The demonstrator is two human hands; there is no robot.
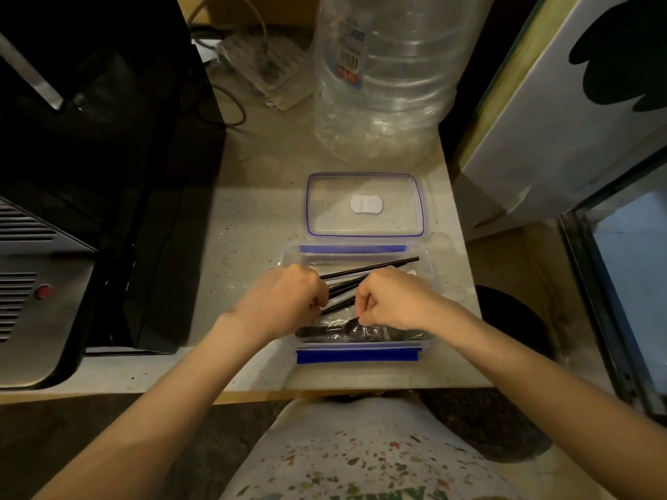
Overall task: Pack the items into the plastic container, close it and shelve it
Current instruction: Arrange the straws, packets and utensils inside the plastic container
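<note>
A clear plastic container (359,355) with blue clip flaps sits open near the counter's front edge. Its clear lid (364,205) with a blue seal lies flat just behind it. Inside the container lie several thin black sticks (375,268) pointing right and a crinkled clear bag of dark items (361,332) along the near wall. My left hand (288,295) is curled over the left ends of the black sticks. My right hand (391,299) is closed, its fingertips pinching the clear bag's top edge.
A large clear water bottle (382,77) stands behind the lid. A black appliance (108,175) fills the left side, with cables behind it. A white panel (563,113) and a glass-fronted cabinet (620,283) stand at the right. The counter edge (252,393) runs below the container.
</note>
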